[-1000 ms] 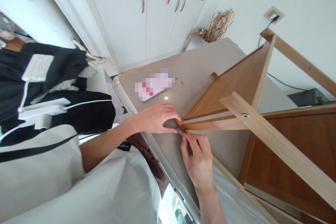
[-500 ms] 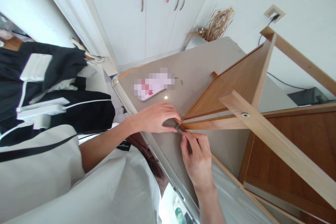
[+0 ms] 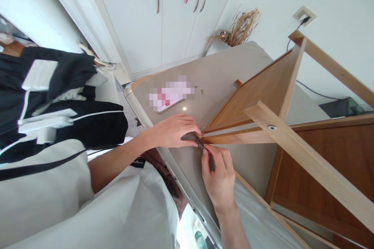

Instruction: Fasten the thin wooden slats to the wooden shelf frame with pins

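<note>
A wooden frame (image 3: pixel 233 137) with brown panels (image 3: pixel 248 95) stands tilted on the grey table, and its lower corner points towards me. My left hand (image 3: pixel 175 130) pinches that corner between thumb and fingers. Right beside it, my right hand (image 3: pixel 219 173) has thumb and fingertips pressed together at the same corner. A small dark, thin piece shows at its fingertips, too small to name. Across the frame slants a pale wooden bar (image 3: pixel 309 159) with a round metal fitting (image 3: pixel 272 127).
On the grey tabletop (image 3: pixel 233 64) lie a blurred-out phone-like object (image 3: pixel 172 95) and small screw-like pieces (image 3: pixel 201 92). A second brown panel (image 3: pixel 321 167) is at right. Dried stalks (image 3: pixel 241 27) stand behind. Dark clothes and white chargers (image 3: pixel 48 120) lie at left.
The fingertips of my right hand have shifted slightly at the corner, showing more of the small dark piece. My left hand and the frame stay in place.
</note>
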{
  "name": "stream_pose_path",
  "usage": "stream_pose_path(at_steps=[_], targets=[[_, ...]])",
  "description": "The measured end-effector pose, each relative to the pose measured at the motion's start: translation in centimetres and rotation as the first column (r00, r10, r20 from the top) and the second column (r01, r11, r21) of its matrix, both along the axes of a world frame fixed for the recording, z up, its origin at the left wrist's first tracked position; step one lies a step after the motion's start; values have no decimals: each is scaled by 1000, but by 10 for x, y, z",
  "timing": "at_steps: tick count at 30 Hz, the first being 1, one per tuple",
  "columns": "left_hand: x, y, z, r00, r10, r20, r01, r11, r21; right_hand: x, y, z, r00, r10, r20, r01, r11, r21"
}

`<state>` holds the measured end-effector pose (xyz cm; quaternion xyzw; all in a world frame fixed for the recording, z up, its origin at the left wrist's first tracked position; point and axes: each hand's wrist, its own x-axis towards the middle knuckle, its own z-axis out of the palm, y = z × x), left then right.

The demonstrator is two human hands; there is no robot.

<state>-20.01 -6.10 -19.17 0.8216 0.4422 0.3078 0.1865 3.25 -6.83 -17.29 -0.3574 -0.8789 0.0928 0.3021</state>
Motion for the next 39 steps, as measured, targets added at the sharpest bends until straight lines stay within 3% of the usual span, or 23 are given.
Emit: stream_pose_path(at_steps=[8,19,39], targets=[[-1,0,1,1000,1,3,-1,1000,-2,1,0,0,997,-58,-50,59,998,8],[-2,0,1,1000,-4,23,4,1000,-10,3,-2,2,999,16,-47,-16,1000,-6],[-3,0,2,1000,-20,20,21,999,-34,0,0,0,996,29,-88,-31,999,-21]])
